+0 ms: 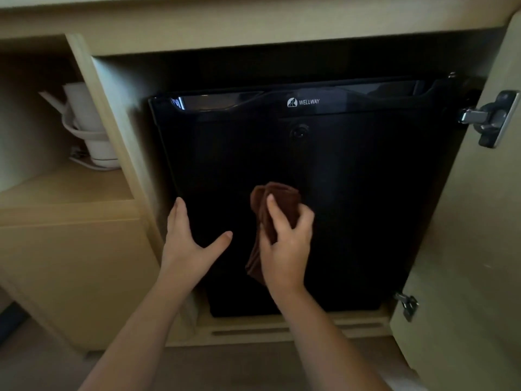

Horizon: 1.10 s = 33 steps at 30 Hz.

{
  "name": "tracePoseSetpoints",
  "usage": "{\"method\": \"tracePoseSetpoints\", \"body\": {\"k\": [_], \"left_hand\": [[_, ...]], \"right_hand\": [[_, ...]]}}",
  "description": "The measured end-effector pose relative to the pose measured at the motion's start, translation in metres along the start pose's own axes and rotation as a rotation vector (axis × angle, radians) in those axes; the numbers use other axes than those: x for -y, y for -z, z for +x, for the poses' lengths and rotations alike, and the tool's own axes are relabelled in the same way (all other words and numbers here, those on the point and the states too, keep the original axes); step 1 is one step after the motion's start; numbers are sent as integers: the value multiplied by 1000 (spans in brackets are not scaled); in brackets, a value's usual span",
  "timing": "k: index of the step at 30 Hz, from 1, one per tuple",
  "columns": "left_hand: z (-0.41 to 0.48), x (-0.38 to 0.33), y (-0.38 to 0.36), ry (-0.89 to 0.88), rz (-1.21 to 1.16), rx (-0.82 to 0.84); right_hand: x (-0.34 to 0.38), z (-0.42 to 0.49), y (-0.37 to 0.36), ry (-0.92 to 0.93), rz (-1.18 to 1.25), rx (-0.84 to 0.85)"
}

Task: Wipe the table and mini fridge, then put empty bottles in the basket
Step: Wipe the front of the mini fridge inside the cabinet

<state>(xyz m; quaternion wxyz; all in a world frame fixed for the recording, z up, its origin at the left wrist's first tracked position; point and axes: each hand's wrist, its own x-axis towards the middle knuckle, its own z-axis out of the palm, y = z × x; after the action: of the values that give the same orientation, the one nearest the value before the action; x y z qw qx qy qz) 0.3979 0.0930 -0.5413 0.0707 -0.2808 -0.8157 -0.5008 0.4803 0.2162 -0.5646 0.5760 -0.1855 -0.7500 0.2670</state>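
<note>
A black mini fridge [352, 179] with a white WELLWAY logo stands inside a light wooden cabinet, its door closed. My right hand [284, 244] holds a bunched brown cloth [275, 201] pressed against the lower middle of the fridge door. My left hand [187, 238] lies flat and open against the door's left edge, fingers pointing up and thumb spread toward the cloth. No bottles or basket are in view.
The cabinet door [479, 249] stands open on the right, with metal hinges [490, 119] at top and bottom. A white kettle [90, 122] with its cord sits on a shelf [64, 187] to the left. A wooden plinth [282, 330] runs below the fridge.
</note>
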Motion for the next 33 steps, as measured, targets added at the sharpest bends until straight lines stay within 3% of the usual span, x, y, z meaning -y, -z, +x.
{"method": "tracePoseSetpoints", "body": {"k": [4,8,12,16,19,24,29,33], "left_hand": [[-8,13,1,23,2,85],[-11,16,0,40,26,152],[-10,15,-7,46,50,103],[-10,19,-5,38,30,116],[-12,21,-6,71,9,110],[-17,30,-8,43,101,115],[-21,45,-6,44,149,188],[-25,52,-13,51,179,205]], "right_hand": [[-14,-4,9,50,10,89],[-66,17,61,-177,56,-175],[-109,26,105,-287,6,-255],[-102,15,88,-330,10,-307],[-75,0,50,-324,18,-268],[-35,-38,-4,-139,-18,-21],[-59,-39,16,-13,13,104],[-112,-23,63,-86,-20,-16]]}}
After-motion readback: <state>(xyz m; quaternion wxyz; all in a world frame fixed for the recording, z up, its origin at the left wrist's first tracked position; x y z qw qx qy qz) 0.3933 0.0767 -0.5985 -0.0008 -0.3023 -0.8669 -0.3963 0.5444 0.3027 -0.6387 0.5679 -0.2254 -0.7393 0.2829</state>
